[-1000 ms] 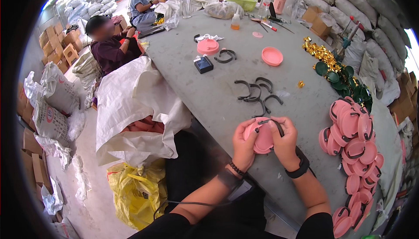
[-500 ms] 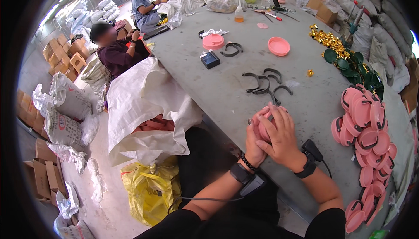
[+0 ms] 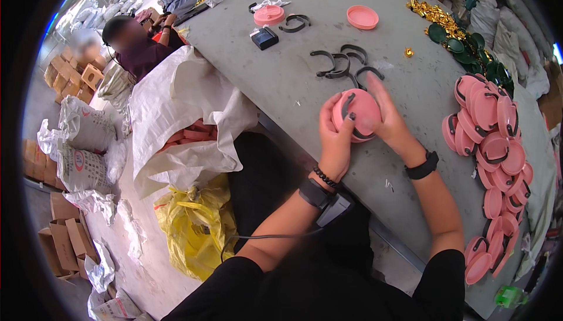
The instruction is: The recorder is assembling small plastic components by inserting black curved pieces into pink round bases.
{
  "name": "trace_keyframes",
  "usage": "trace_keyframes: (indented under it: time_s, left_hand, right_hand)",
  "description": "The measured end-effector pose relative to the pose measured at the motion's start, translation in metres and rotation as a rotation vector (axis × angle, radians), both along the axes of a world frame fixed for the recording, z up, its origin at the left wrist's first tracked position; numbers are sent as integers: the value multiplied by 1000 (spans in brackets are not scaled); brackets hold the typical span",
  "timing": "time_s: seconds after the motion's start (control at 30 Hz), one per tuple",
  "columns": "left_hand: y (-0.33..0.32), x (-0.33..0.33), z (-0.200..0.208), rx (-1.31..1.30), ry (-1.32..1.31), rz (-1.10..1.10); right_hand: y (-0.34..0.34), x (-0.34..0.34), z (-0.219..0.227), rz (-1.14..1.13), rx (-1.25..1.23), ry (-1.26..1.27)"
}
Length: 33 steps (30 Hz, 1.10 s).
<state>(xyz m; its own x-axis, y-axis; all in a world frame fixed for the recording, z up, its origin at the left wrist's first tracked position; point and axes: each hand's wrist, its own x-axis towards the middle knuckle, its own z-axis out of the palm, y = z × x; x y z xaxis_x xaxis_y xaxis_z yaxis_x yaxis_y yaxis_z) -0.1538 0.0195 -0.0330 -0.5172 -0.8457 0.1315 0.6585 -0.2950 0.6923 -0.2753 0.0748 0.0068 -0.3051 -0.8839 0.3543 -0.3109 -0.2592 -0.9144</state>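
Note:
My left hand (image 3: pixel 336 139) grips a pink round lid-like case (image 3: pixel 365 113) by its left side, its thumb on the face near a dark curved strap (image 3: pixel 350 103). My right hand (image 3: pixel 391 123) bears on the case's right edge with its palm side, the fingers stretched upward and slightly blurred. The case is held tilted over the table's near edge, between both hands. Just beyond lie several loose dark C-shaped straps (image 3: pixel 334 66). What is under the case is hidden.
Pink cases with dark straps (image 3: pixel 495 139) are heaped at the right, below dark green pieces (image 3: pixel 463 45) and gold ones (image 3: pixel 437 17). Pink lids (image 3: pixel 362 17) and a small black box (image 3: pixel 264 38) lie farther off. A white sack (image 3: pixel 176 98) stands left; two people sit beyond.
The case has turned its flat face and dark strap into view. My right hand has come off its top to the right edge. The whole view has tilted downward.

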Motion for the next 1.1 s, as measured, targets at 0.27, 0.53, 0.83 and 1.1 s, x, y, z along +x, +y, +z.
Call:
trace_keyframes:
  time_s: [0.27, 0.53, 0.83, 1.1]
  left_hand:
    - [-3, 2, -8, 30, 50, -2]
    - [0, 8, 2, 152, 99, -174]
    - [-8, 10, -6, 140, 44, -144]
    - [-5, 6, -4, 161, 60, -141]
  right_hand:
    - [8, 6, 4, 64, 238, 394]
    - [32, 7, 23, -24, 245, -374]
    - [133, -116, 125, -1054, 67, 652]
    - [169, -159, 143, -1119, 176, 506]
